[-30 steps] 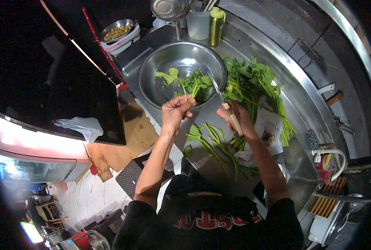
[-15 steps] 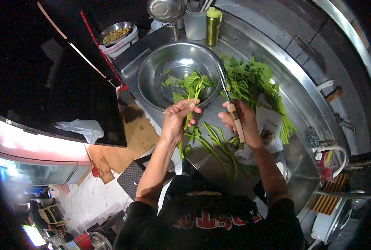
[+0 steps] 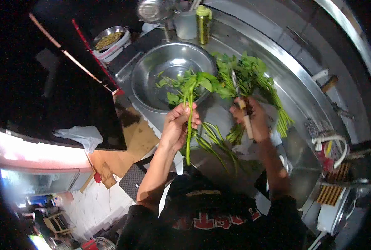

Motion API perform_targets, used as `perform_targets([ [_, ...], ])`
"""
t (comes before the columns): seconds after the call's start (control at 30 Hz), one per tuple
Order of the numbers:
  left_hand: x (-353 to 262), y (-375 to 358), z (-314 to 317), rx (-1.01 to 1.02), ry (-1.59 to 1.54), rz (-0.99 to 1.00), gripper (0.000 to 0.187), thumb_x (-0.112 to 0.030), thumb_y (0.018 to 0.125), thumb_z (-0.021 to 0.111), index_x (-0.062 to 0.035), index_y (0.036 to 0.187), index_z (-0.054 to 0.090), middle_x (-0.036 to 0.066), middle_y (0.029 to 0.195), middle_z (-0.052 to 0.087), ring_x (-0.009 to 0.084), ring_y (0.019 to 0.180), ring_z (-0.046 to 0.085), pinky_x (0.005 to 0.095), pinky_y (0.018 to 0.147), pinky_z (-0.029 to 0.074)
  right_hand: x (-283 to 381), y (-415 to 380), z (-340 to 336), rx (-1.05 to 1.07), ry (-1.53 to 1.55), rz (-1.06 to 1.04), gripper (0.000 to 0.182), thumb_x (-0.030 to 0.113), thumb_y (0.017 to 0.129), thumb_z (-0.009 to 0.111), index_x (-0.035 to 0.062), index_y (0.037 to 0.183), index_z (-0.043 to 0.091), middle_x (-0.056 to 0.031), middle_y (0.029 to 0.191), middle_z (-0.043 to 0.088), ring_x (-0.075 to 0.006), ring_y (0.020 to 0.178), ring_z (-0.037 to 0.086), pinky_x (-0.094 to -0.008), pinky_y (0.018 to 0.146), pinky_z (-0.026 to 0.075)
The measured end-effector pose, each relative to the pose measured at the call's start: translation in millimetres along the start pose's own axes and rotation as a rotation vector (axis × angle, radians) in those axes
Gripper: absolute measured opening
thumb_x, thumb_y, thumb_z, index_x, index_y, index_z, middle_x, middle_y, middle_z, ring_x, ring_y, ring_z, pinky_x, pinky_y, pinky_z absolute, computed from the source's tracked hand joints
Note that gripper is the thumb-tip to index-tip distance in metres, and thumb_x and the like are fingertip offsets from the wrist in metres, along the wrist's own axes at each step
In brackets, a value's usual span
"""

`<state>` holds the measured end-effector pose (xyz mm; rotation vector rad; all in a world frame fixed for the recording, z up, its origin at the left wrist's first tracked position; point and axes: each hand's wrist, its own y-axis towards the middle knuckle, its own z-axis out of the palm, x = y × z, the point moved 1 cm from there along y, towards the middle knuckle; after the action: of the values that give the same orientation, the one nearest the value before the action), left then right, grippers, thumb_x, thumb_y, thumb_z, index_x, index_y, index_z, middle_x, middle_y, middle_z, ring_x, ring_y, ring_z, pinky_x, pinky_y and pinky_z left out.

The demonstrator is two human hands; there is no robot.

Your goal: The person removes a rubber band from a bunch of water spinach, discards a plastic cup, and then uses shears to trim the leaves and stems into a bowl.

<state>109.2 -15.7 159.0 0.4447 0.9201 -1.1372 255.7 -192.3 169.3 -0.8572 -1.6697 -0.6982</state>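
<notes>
My left hand [image 3: 178,123] grips a long green leafy stalk [image 3: 189,125] upright, its leaves near the rim of a large steel bowl [image 3: 148,71]. My right hand [image 3: 252,118] holds a knife with a wooden handle [image 3: 246,121], blade pointing away over a pile of leafy greens [image 3: 252,79]. Cut stems [image 3: 214,143] lie on the steel counter between my hands. Some leaves [image 3: 175,89] sit inside the bowl.
A green bottle [image 3: 202,23], a clear jug [image 3: 185,25] and a metal strainer [image 3: 150,10] stand behind the bowl. A tray of yellowish food [image 3: 108,39] sits far left. A white hose [image 3: 333,141] lies at right. The counter edge drops off at left.
My left hand has lifted a stalk out of the bowl area and pulled it toward me. My right hand with the knife has shifted right, over the greens pile.
</notes>
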Motion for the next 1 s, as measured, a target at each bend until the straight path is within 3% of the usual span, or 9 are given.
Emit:
perform_targets([
  [0.17, 44, -18, 23, -0.024, -0.121, -0.018, 0.013, -0.011, 0.093, 0.042, -0.0027, 0.102, 0.048, 0.009, 0.092, 0.056, 0.0232, 0.091, 0.060, 0.0395, 0.087, 0.050, -61, 37, -116, -0.402, -0.801, -0.426, 0.032, 0.013, 0.077, 0.067, 0.0061, 0.105, 0.054, -0.0075, 0.075, 0.064, -0.0203, 0.068, 0.063, -0.0324, 0.061, 0.048],
  [0.23, 73, -30, 30, -0.003, -0.161, -0.068, 0.011, -0.010, 0.093, 0.042, -0.0033, 0.102, 0.045, 0.010, 0.098, 0.053, 0.0241, 0.094, 0.058, 0.0431, 0.089, 0.048, -80, 52, -154, -0.542, -0.782, -0.053, 0.030, 0.018, 0.073, 0.066, 0.0135, 0.099, 0.052, -0.0145, 0.077, 0.063, -0.0363, 0.072, 0.062, -0.0437, 0.063, 0.048],
  [0.37, 115, -47, 39, -0.154, -0.239, -0.205, 0.010, -0.008, 0.095, 0.038, -0.0042, 0.098, 0.046, 0.010, 0.097, 0.053, 0.0217, 0.096, 0.057, 0.0392, 0.087, 0.048, -124, 72, -191, -0.579, -0.881, -0.022, 0.032, 0.018, 0.072, 0.066, 0.0144, 0.099, 0.051, -0.0148, 0.074, 0.063, -0.0366, 0.070, 0.062, -0.0452, 0.062, 0.047],
  [0.43, 138, -45, 19, -0.282, 0.435, -0.516, 0.015, -0.004, 0.092, 0.038, -0.0015, 0.096, 0.052, 0.010, 0.097, 0.054, 0.0193, 0.094, 0.057, 0.0294, 0.077, 0.048, -151, 84, -198, -0.496, -0.856, -0.161, 0.033, 0.019, 0.071, 0.066, 0.0144, 0.099, 0.050, -0.0149, 0.074, 0.063, -0.0366, 0.071, 0.062, -0.0452, 0.063, 0.047],
  [0.53, 175, -59, -11, -0.070, 0.549, -0.044, 0.012, -0.009, 0.088, 0.042, -0.0063, 0.087, 0.053, 0.004, 0.077, 0.053, 0.0125, 0.069, 0.050, 0.0220, 0.057, 0.037, -163, 98, -190, -0.492, -0.769, -0.130, 0.032, 0.018, 0.071, 0.066, 0.0122, 0.098, 0.050, -0.0156, 0.077, 0.063, -0.0366, 0.075, 0.062, -0.0444, 0.064, 0.048],
  [0.63, 170, -67, -29, -0.057, 0.406, -0.377, 0.016, -0.009, 0.088, 0.043, -0.0030, 0.097, 0.055, 0.000, 0.073, 0.050, 0.0101, 0.067, 0.047, 0.0229, 0.056, 0.037, -173, 107, -184, -0.438, -0.755, -0.192, 0.030, 0.019, 0.071, 0.067, 0.0099, 0.095, 0.051, -0.0161, 0.082, 0.063, -0.0355, 0.077, 0.062, -0.0426, 0.066, 0.049],
  [0.73, 169, -65, -28, -0.008, 0.594, 0.057, 0.025, -0.012, 0.089, 0.045, -0.0024, 0.111, 0.054, -0.001, 0.076, 0.047, 0.0087, 0.071, 0.046, 0.0231, 0.061, 0.040, -181, 111, -163, -0.194, -0.657, -0.328, 0.027, 0.012, 0.074, 0.063, 0.0069, 0.096, 0.049, -0.0124, 0.085, 0.057, -0.0261, 0.077, 0.060, -0.0297, 0.067, 0.045],
  [0.83, 144, -57, -9, -0.269, 0.168, -0.429, 0.033, -0.012, 0.089, 0.048, -0.0030, 0.120, 0.050, 0.001, 0.091, 0.050, 0.0094, 0.084, 0.049, 0.0239, 0.074, 0.043, -191, 119, -135, 0.130, 0.026, -0.015, 0.028, 0.011, 0.075, 0.063, 0.0054, 0.098, 0.048, -0.0069, 0.088, 0.054, -0.0185, 0.074, 0.057, -0.0305, 0.068, 0.045],
  [1.0, 126, -17, 12, -0.239, 0.255, -0.307, 0.030, -0.005, 0.090, 0.044, -0.0025, 0.119, 0.050, 0.007, 0.111, 0.054, 0.0179, 0.095, 0.053, 0.0306, 0.086, 0.045, -207, 130, -129, 0.138, -0.161, -0.472, 0.031, 0.014, 0.077, 0.063, 0.0068, 0.104, 0.050, -0.0047, 0.083, 0.058, -0.0182, 0.074, 0.058, -0.0332, 0.067, 0.047],
])
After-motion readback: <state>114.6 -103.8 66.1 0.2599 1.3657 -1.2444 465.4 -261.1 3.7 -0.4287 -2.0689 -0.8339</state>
